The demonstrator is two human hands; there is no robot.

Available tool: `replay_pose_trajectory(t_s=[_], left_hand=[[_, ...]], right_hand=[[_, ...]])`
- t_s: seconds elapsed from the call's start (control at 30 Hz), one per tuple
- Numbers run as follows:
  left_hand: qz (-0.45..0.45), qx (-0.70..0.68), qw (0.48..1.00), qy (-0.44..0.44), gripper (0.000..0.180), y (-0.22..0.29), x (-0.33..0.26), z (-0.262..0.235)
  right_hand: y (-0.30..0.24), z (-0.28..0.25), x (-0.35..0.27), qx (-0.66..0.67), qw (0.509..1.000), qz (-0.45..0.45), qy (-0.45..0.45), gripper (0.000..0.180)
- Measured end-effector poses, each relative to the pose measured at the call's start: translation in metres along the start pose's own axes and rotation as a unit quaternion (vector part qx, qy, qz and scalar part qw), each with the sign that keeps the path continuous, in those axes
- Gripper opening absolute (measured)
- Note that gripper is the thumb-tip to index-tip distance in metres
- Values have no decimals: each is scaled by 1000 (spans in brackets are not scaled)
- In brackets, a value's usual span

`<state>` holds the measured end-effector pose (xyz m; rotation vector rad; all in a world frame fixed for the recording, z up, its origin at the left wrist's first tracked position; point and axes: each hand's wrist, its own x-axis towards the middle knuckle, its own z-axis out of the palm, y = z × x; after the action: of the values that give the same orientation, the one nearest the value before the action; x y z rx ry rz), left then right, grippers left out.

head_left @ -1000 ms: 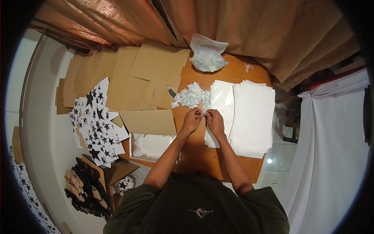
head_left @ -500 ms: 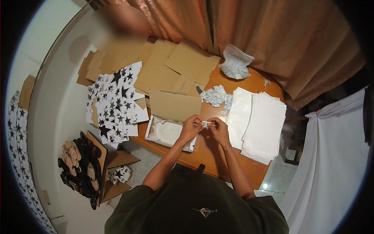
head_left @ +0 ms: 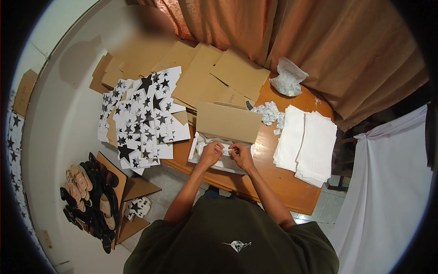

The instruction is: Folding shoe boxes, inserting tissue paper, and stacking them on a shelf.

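My left hand point(head_left: 211, 153) and my right hand point(head_left: 242, 156) are close together over an open shoebox point(head_left: 195, 158) lined with white paper. Pinched between their fingertips is a small white sachet point(head_left: 226, 150), partly covered by the fingers. The box's brown lid point(head_left: 229, 121) stands raised along its far side. To the right of the lid lies a loose pile of similar small sachets point(head_left: 268, 113). My fingers hide part of the box's inside.
White paper sheets point(head_left: 315, 146) lie stacked on the right of the wooden table point(head_left: 269, 180). Behind them sits a clear plastic bag point(head_left: 289, 80) of sachets. Flat cardboard pieces point(head_left: 191, 77) and star-printed box blanks point(head_left: 146, 114) cover the left. Shoes point(head_left: 91, 192) are gathered at lower left.
Both hands have moved with the sachet from beside the box's right end to over its inside. The whole view has shifted slightly.
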<state>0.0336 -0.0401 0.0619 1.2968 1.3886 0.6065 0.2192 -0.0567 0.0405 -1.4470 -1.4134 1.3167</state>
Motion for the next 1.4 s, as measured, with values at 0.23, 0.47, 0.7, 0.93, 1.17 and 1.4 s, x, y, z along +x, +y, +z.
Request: replay_pose_trajectory(t_s=[0.23, 0.47, 0.7, 0.93, 1.17, 1.4], left_hand=[[-48, 22, 995, -89, 25, -32, 18, -20], [64, 216, 964, -142, 47, -23, 25, -44], [235, 105, 966, -15, 22, 63, 42, -79], [400, 304, 859, 99, 36, 109, 106, -95], [334, 410, 848, 15, 40, 113, 125, -91], [395, 356, 845, 51, 25, 96, 113, -93]], right_hand=[[14, 33, 6, -55, 998, 23, 37, 15], [11, 42, -2, -129, 986, 30, 97, 20], [-58, 19, 22, -189, 971, -22, 147, 20], [-119, -13, 73, -339, 907, -112, 224, 37], [-103, -26, 101, -489, 823, -130, 257, 50], [-106, -21, 86, -453, 852, -134, 226, 33]])
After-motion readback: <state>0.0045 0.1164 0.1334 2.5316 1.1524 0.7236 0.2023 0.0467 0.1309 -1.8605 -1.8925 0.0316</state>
